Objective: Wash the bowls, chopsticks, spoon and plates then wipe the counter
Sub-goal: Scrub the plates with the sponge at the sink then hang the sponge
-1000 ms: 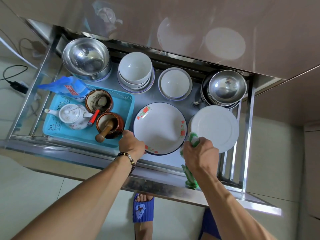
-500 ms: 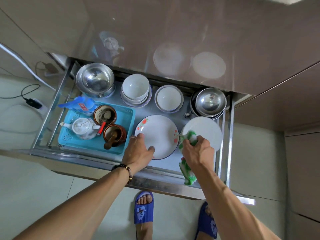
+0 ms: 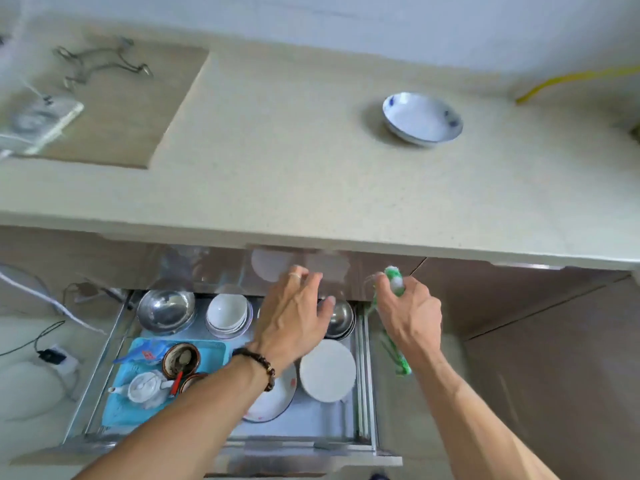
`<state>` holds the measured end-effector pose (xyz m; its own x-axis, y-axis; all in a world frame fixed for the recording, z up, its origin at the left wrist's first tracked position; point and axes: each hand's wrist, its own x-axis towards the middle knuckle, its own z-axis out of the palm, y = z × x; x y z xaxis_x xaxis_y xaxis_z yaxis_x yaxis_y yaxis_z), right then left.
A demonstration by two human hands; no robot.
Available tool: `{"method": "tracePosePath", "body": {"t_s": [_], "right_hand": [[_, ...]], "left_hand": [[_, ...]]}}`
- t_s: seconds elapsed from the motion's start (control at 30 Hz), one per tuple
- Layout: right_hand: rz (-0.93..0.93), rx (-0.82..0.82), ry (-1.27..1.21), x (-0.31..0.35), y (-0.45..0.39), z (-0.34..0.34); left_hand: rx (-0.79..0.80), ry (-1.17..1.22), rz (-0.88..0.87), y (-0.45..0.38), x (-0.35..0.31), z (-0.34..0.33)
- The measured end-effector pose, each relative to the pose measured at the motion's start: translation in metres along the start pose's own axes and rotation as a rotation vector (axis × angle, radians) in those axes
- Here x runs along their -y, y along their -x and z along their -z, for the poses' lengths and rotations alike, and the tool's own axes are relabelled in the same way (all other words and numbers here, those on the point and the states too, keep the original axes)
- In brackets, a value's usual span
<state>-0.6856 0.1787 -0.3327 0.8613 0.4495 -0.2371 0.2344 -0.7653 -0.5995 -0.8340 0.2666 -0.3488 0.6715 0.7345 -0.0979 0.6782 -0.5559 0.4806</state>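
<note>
My left hand [image 3: 294, 317] hovers above the pulled-out drawer [image 3: 221, 441] with spread fingers and nothing in it. My right hand [image 3: 410, 315] is closed around a green and white cloth [image 3: 394, 280] that hangs down past the wrist. In the drawer lie a flower-rimmed plate [image 3: 273, 400], partly under my left forearm, and a plain white plate [image 3: 327, 370] to its right. White bowls [image 3: 227, 311] are stacked at the back. A blue-patterned white bowl [image 3: 422, 117] rests on the beige counter [image 3: 277, 150].
The drawer also holds steel bowls [image 3: 166, 310], a second steel stack [image 3: 341, 318], and a turquoise tray [image 3: 121, 414] with a teapot [image 3: 147, 389] and brown pots [image 3: 181, 356]. A wooden inset [image 3: 121, 109] with a wire rack lies at the counter's left. Cables run along the floor at left.
My view has risen from the drawer up to the counter. My left hand has let go of the flower-rimmed plate and lifted. My right hand, still holding the cloth, has risen too.
</note>
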Motion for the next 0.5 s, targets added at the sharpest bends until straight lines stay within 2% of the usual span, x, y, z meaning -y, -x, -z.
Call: {"method": "tracePosePath", "body": {"t_s": [0.13,0.23,0.33,0.5], "right_hand": [[0.011,-0.092,-0.093,0.021,-0.043,0.074],[0.036,-0.078,-0.151,0.029,-0.094,0.119],[-0.011,-0.047,-0.228,0.035,-0.154,0.148],[-0.062,0.060,-0.315,0.056,-0.261,0.171]], "left_hand": [[-0.101,-0.071,-0.114,-0.039,-0.066,0.041],[-0.134,-0.102,-0.126,-0.081,-0.107,0.054],[-0.128,-0.103,-0.072,-0.124,-0.139,0.056],[-0.168,-0.008,0.122,-0.206,-0.173,0.048]]}}
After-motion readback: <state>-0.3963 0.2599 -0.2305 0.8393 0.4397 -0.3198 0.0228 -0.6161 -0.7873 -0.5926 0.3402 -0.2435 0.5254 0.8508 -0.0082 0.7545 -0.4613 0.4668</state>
